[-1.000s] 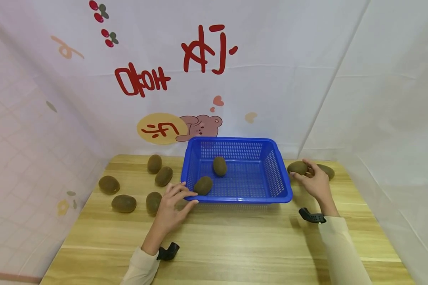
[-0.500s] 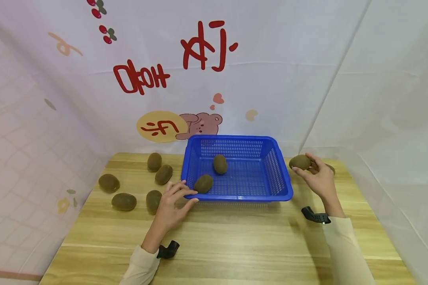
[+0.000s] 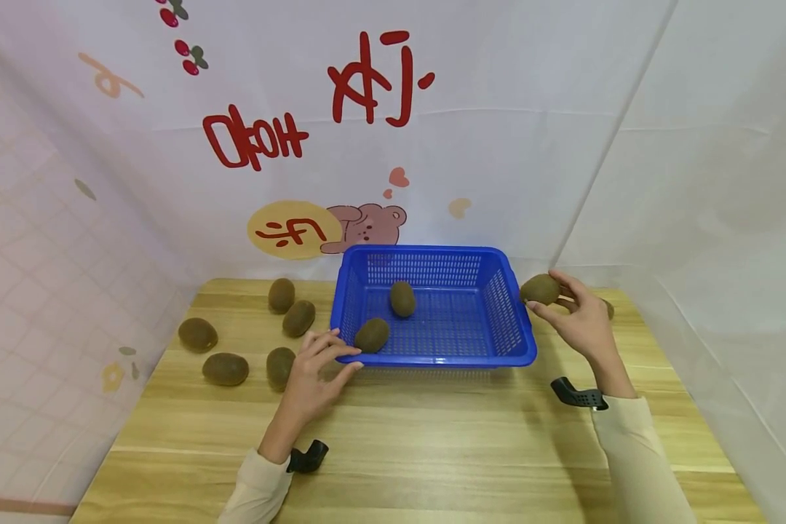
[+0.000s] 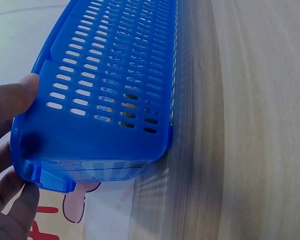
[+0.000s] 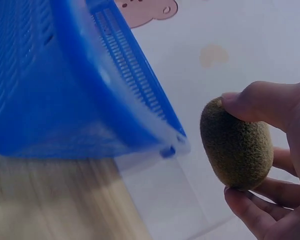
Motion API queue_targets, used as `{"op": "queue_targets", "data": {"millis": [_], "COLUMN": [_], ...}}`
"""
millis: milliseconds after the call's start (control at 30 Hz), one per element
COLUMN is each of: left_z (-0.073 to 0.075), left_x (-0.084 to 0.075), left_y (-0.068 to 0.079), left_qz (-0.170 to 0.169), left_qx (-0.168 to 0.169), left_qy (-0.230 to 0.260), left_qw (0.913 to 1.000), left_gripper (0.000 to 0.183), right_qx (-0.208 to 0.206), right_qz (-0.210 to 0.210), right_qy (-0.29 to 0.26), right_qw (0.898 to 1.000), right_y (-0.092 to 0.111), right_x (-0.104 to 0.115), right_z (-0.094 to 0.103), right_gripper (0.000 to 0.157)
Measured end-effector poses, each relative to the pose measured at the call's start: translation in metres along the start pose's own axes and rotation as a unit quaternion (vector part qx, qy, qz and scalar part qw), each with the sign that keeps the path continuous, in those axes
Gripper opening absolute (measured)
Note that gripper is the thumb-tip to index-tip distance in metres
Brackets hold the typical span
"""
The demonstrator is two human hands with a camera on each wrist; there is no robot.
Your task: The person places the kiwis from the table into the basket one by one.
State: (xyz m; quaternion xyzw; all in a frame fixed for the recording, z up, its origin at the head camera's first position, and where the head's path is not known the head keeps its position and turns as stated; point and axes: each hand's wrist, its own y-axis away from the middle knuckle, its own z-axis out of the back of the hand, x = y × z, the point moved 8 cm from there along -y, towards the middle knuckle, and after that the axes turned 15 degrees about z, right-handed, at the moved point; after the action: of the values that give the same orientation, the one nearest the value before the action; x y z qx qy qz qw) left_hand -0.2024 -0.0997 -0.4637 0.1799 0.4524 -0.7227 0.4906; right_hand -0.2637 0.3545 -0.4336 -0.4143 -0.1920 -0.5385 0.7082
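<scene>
Hanging just beside the right rim of the blue basket (image 3: 442,361), one kiwi (image 3: 540,290) was held by the right hand (image 3: 579,320). Grip was narrow: thumb and fingertips were set on opposite sides of the fruit. A gap between fruit and basket was shown in the right wrist view; in the head view the two were seen almost edge to edge.

The basket's near left corner was gripped by the left hand (image 3: 314,375), rim pinched between thumb and fingers. Basket was set flat on the wooden table (image 3: 419,444).

Two kiwis were contained in it: a rear kiwi (image 3: 402,299), left of centre, and a front kiwi (image 3: 372,335) by the near left corner, close to the left fingertips. Whether that one was touched could not be told.

Five loose kiwis (image 3: 225,369) were spread on the table left of the basket: two close together at the back, one just beside the left hand, two farther out. Another kiwi (image 3: 609,308) was mostly hidden behind the right hand.

Table was backed by a white cloth (image 3: 511,160), printed with a pink bear (image 3: 371,224) and red lettering (image 3: 370,78).
</scene>
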Motion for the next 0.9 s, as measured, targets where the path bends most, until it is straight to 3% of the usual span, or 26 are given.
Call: {"op": "queue_targets", "data": {"millis": [600, 900], "left_z": [0.002, 0.000], "left_x": [0.003, 0.002], "left_y": [0.001, 0.001], "left_qz": [0.000, -0.001], "left_qx": [-0.005, -0.005], "left_qy": [0.008, 0.005], "left_qw": [1.0000, 1.0000], "left_gripper": [0.022, 0.022], "right_qx": [0.055, 0.127], "right_qz": [0.112, 0.095], "right_qy": [0.033, 0.038], "right_qw": [0.992, 0.987], "right_y": [-0.010, -0.005], "right_x": [0.050, 0.050], "right_z": [-0.031, -0.045], "right_gripper": [0.072, 0.075]}}
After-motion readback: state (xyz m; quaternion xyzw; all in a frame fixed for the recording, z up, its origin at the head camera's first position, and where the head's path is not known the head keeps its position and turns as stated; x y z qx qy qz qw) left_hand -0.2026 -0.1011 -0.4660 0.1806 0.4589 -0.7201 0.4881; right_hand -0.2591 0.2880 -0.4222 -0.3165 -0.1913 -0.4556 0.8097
